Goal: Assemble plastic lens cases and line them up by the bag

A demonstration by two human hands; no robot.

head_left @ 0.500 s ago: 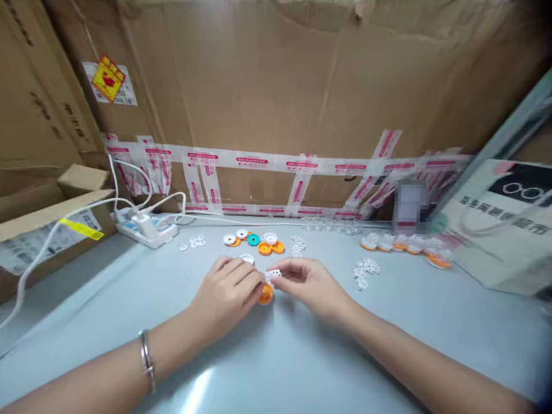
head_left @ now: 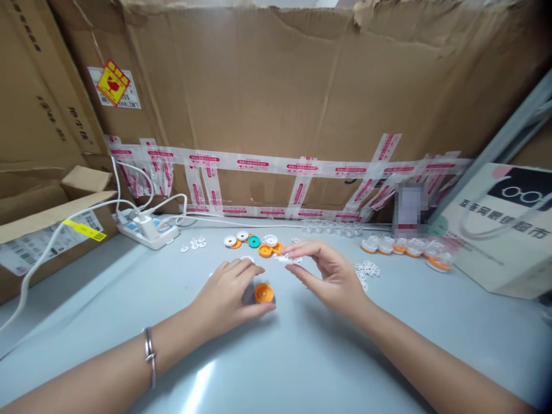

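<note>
A round orange cup-shaped part (head_left: 264, 294) sits on the grey table, its hollow facing up. My left hand (head_left: 233, 290) is beside it, thumb apart from the fingers, and holds nothing; I cannot tell whether it touches the orange part. Between thumb and fingertips, my right hand (head_left: 330, 273) pinches a white openwork plastic piece (head_left: 285, 259) to the right of and beyond the orange part. Just past my left fingers shows the rim of a white ring (head_left: 247, 258), mostly hidden.
Orange, white and teal round parts (head_left: 254, 241) lie beyond my hands. Small white discs (head_left: 195, 244) are at left, near a power strip (head_left: 149, 233). Clear domes on orange bases (head_left: 385, 244) and more white openwork pieces (head_left: 368, 269) lie right. Cardboard boxes (head_left: 259, 86) wall the back.
My hands have come apart. The left fingers have opened away from the orange part, and my right hand has moved right and away from me with the white openwork piece.
</note>
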